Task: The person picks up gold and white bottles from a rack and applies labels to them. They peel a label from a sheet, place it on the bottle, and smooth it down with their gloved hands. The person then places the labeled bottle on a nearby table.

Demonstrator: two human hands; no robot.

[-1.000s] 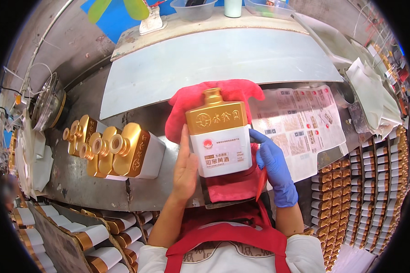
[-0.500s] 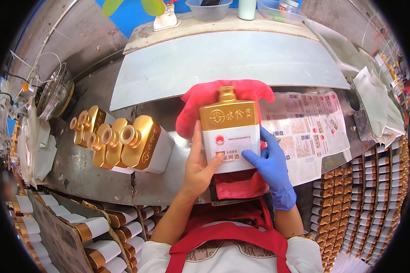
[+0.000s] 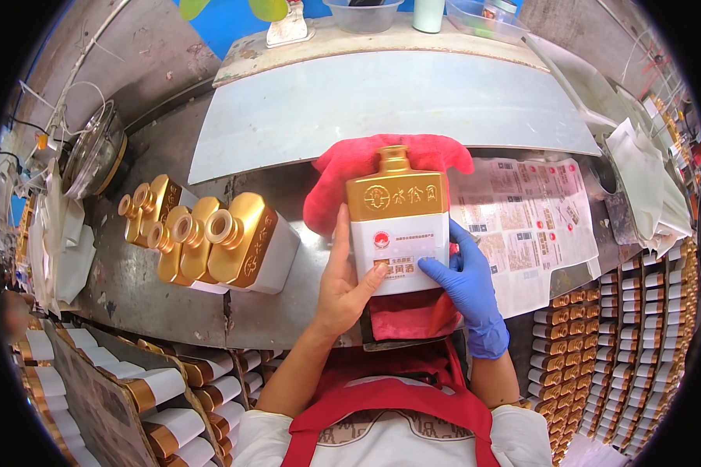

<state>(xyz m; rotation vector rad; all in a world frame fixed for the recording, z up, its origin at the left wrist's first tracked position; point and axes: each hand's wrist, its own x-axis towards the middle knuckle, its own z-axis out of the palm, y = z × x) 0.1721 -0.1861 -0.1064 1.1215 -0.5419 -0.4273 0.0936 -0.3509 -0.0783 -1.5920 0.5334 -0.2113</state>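
Observation:
Between my two hands I hold a gold-and-white bottle, neck pointing away from me and its printed face up. My bare left hand grips the left side, thumb on the white lower part. On the right side, my right hand, in a blue glove, grips with its thumb pressed on the front near the print. Under and behind the bottle lies a red cloth. To the left, several more gold-topped bottles stand grouped on the metal table.
A sheet of printed labels lies to the right. Behind is a pale board, with plastic tubs and a light green cup beyond. Stacked bottles fill racks at lower left and lower right.
The bottle has shifted very slightly to the right in my hands. My grip is the same, and the whole view has moved a little.

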